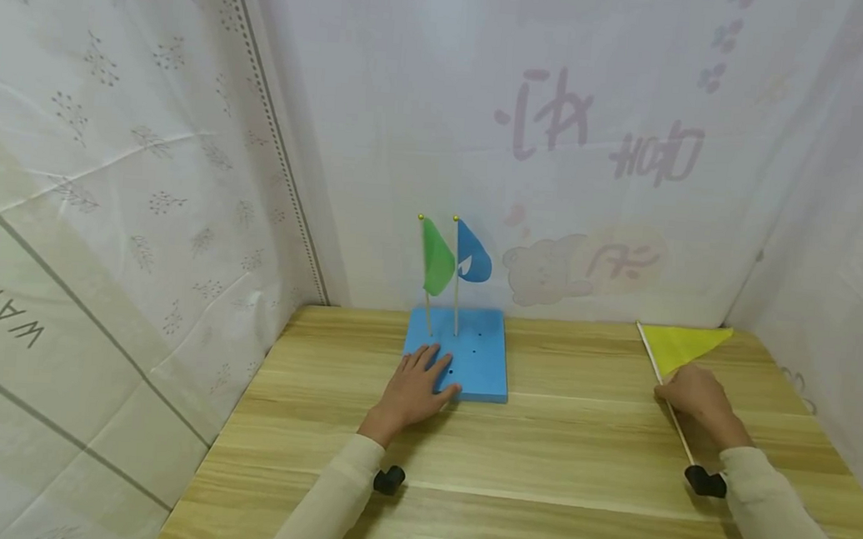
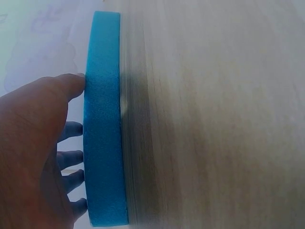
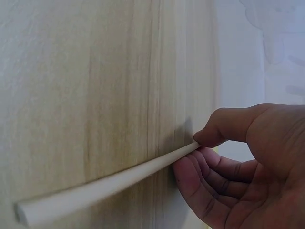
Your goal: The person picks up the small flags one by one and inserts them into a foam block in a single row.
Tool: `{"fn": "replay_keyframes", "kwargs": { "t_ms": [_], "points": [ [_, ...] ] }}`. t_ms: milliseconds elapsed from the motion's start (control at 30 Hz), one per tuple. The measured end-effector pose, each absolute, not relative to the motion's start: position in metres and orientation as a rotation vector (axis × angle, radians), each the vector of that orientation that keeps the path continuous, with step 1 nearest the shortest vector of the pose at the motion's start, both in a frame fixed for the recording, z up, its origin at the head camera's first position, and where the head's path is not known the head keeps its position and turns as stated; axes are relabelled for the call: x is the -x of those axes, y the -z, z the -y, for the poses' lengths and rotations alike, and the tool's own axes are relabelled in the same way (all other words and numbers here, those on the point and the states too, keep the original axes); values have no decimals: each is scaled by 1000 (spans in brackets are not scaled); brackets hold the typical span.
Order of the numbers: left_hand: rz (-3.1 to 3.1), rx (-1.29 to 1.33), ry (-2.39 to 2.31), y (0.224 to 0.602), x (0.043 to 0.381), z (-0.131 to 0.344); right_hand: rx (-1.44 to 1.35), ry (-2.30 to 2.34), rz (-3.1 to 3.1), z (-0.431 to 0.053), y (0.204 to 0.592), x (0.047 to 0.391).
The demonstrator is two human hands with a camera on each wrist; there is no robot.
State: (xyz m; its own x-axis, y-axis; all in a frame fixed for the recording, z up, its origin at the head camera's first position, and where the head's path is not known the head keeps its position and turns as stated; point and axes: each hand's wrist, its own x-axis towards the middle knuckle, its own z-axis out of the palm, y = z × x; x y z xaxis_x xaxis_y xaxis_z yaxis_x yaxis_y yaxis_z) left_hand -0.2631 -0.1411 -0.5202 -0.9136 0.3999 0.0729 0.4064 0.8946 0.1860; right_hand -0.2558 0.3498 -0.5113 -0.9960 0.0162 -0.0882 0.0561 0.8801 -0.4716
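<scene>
A blue foam board (image 1: pixel 480 381) with small holes lies at the back of the table, left of centre. My left hand (image 1: pixel 414 392) rests on its front left part with fingers spread; the left wrist view shows the fingertips on the top face of the board (image 2: pixel 104 119). A green flag (image 1: pixel 436 261) and a blue flag (image 1: pixel 475 254) stand in the board on thin sticks. Far to the right, my right hand (image 1: pixel 696 398) pinches the stick of a yellow flag (image 1: pixel 677 345). In the right wrist view, thumb and fingertips grip that pale wooden stick (image 3: pixel 109 185).
The wooden table (image 1: pixel 562 446) meets a printed cloth curtain (image 1: pixel 598 147) at the back. More cloth hangs at the left (image 1: pixel 106 197) and right sides. Black wrist cameras sit by the left sleeve (image 1: pixel 389 479) and right sleeve (image 1: pixel 706 481).
</scene>
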Motion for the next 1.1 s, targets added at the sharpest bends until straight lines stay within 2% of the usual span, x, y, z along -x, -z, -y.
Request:
{"fn": "replay_keyframes", "kwargs": {
  "t_ms": [1100],
  "points": [
    [3020,646,311,519,262,140,-48,1007,-3090,-315,478,264]
  ]
}}
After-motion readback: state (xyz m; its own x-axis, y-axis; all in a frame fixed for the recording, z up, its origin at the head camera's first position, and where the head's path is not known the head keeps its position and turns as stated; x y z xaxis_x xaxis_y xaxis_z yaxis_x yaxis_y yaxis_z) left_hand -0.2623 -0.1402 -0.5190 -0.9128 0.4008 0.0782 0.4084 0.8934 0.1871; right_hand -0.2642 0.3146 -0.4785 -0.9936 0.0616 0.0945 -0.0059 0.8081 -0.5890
